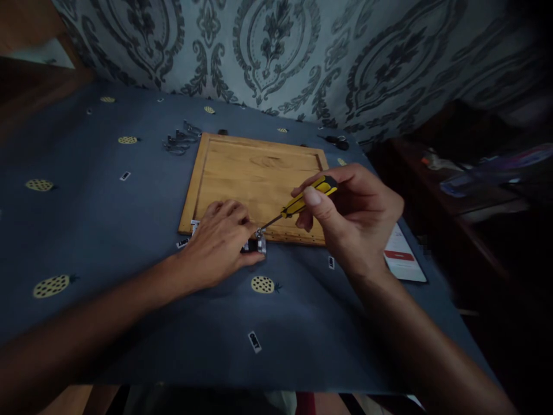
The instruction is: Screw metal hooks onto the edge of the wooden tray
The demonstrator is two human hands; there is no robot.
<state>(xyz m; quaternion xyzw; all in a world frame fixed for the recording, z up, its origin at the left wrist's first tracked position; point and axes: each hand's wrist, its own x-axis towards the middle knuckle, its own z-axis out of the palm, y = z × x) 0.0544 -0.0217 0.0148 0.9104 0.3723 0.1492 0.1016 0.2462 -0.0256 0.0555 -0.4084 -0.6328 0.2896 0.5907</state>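
My right hand (349, 216) is closed round a yellow-and-black screwdriver (309, 196), whose thin shaft slants down to the left. Its tip meets a small metal part (257, 244) at the near edge of a wooden board (242, 173). My left hand (218, 242) lies curled over that part, pinning it against the board's edge with fingers and thumb. The board lies flat on a blue cloth printed with pineapples (86, 230).
Several small metal clips (179, 141) lie by the board's far left corner. A dark object (337, 140) rests near the far right corner. A phone or card (401, 256) sits at the cloth's right edge. A patterned wall stands behind; dark furniture is on the right.
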